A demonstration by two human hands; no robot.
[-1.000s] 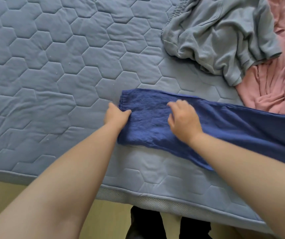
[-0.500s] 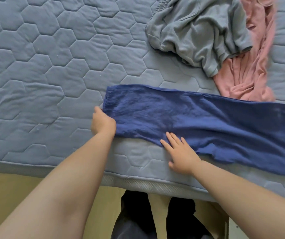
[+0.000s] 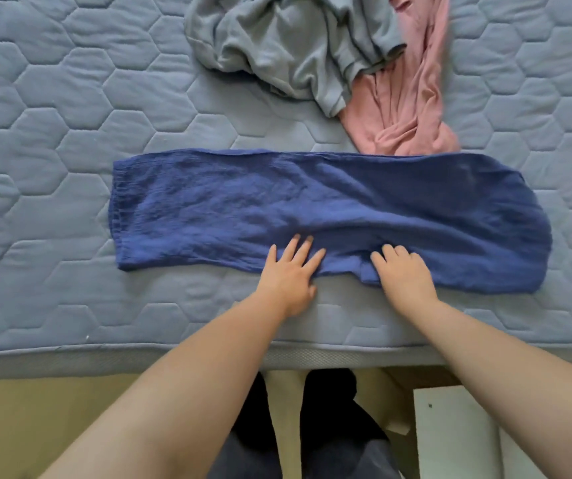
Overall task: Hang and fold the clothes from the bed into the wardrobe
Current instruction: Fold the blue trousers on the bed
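Both hands have shifted from the gathered left end to the near long edge of the dark-blue crinkled cloth garment [image 3: 312,209], laid flat along the near edge of the quilted grey-blue bed [image 3: 53,133]. The left hand [image 3: 289,274] presses flat with fingers splayed. The right hand [image 3: 403,274] bends over the hem; I cannot tell if it pinches. An uneven pull could bunch the smoothed cloth or drag it off the bed.

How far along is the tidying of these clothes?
Early on; nothing looks finished. In hand: the blue trousers lie laid out full length on the bed, left hand flat on them, right hand at their near edge. Left to do: the grey garment and pink garment lie crumpled behind. No wardrobe is in view.
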